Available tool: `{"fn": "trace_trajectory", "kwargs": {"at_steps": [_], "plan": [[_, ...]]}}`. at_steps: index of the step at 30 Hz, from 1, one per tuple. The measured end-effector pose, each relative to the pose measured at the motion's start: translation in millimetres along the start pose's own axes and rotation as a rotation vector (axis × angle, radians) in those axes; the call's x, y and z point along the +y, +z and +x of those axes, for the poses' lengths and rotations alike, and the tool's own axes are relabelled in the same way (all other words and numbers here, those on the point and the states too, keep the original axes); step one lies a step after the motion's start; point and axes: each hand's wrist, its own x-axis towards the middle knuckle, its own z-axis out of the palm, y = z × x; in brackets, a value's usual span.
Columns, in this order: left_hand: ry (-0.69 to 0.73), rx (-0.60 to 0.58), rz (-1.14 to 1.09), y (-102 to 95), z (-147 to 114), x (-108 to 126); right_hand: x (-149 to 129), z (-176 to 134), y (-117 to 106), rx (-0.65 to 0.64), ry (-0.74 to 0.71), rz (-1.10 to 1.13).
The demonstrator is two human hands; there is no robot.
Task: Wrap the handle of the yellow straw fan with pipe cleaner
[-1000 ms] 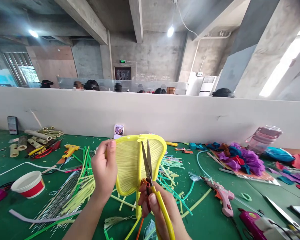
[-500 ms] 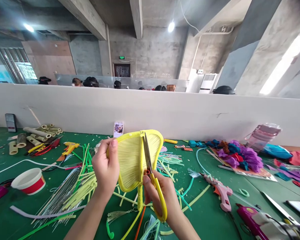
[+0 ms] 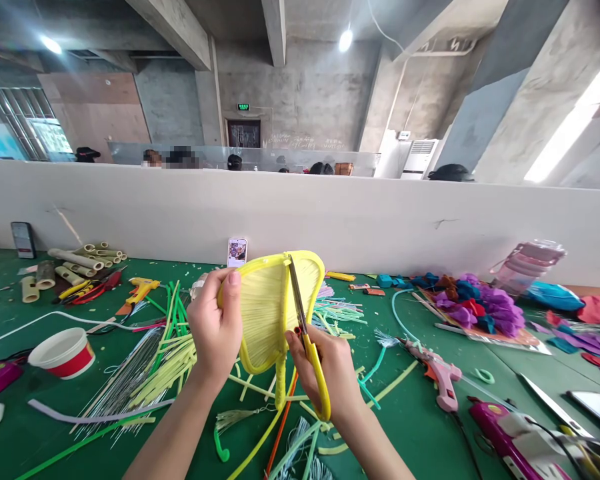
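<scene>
A yellow hand fan (image 3: pixel 263 313), two ribbed lobes on a wrapped frame with a short handle, is held up above the green table. My left hand (image 3: pixel 215 320) pinches its left rim, thumb on the near face. In my right hand (image 3: pixel 330 370) is a pair of scissors (image 3: pixel 300 307) with yellow handles. Their blades look nearly closed and point upward, the tips at the top of the fan's centre rib. Whether the blades touch the fan I cannot tell. Below the fan's handle lies a tassel (image 3: pixel 237 419) beside loose yellow and orange strips.
On the left are a paper cup (image 3: pixel 63 353), bamboo tubes (image 3: pixel 80 263), a yellow glue gun (image 3: pixel 141 291) and wire bundles (image 3: pixel 123 373). To the right lie a pink glue gun (image 3: pixel 443 377), purple flowers (image 3: pixel 495 307), a power strip (image 3: pixel 505 433) and a water bottle (image 3: pixel 527 270). A white partition (image 3: pixel 380 227) stands behind.
The scissors have closed slightly, and my right hand has shifted a little up and right. My left hand keeps its hold on the fan. The view has tilted slightly.
</scene>
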Motion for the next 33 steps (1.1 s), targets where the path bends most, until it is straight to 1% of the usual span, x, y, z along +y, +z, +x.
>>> {"fn": "trace_trajectory", "kwargs": {"at_steps": [2, 7, 12, 17, 21, 30, 33], "plan": [[0.005, -0.003, 0.000, -0.2, 0, 0, 3, -1, 5, 0.029, -0.008, -0.003], [0.002, 0.008, 0.003, -0.9, 0, 1, 6, -1, 12, 0.041, -0.054, 0.031], [-0.009, 0.001, 0.004, -1.5, -1, 1, 5, 0, 10, 0.061, -0.059, 0.052], [-0.013, 0.017, 0.015, -2.8, -1, -1, -2, -1, 7, 0.033, -0.053, 0.088], [-0.020, 0.013, 0.025, -3.1, 1, -2, -2, -3, 8, 0.041, -0.051, 0.110], [0.007, 0.037, 0.028, -5.0, -3, 4, -2, -8, 7, 0.050, -0.038, 0.126], [0.002, 0.021, 0.036, -5.5, -1, 5, -3, -6, 9, 0.059, -0.026, 0.113]]}}
